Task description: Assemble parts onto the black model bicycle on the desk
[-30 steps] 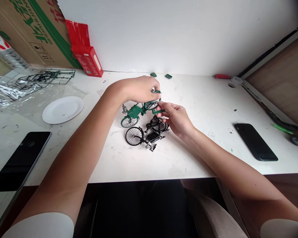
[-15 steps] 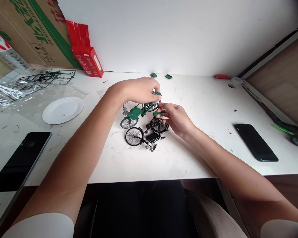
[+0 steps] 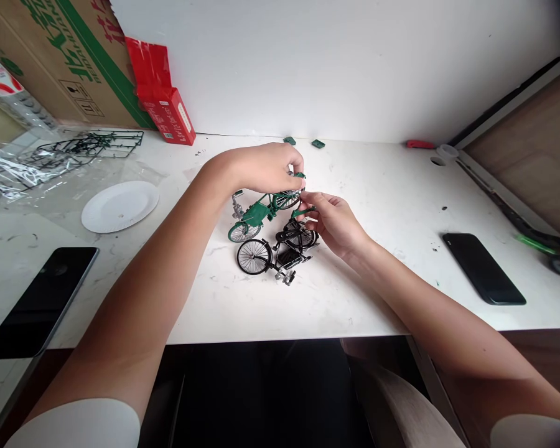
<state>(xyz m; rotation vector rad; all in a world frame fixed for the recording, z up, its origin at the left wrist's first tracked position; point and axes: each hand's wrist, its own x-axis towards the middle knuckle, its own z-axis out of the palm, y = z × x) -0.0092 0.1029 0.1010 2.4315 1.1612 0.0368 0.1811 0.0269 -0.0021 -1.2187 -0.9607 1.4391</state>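
Observation:
A green model bicycle (image 3: 256, 214) is tilted on the white table, its rear wheel between my two hands. My left hand (image 3: 275, 167) reaches over it from behind, thumb and fingers pinched on its rear end. From the right, my right hand (image 3: 333, 221) pinches the same end near the wheel rim. A small green curved part (image 3: 303, 212) lies along the fingers of my right hand; whether it is joined to the bicycle I cannot tell. Just in front lies a black model bicycle (image 3: 287, 256), its rear wheel close under my right fingers.
At left are a white paper plate (image 3: 98, 214), black sprue frames (image 3: 98, 144) on clear plastic and a phone (image 3: 40, 302). A red box (image 3: 170, 118) leans near a carton (image 3: 81, 56). Two green pieces (image 3: 318, 144) lie at the back; another phone (image 3: 483, 269) lies right.
Both hands keep their hold at the green bicycle's rear end, with hardly any movement. The whole view has shifted very slightly.

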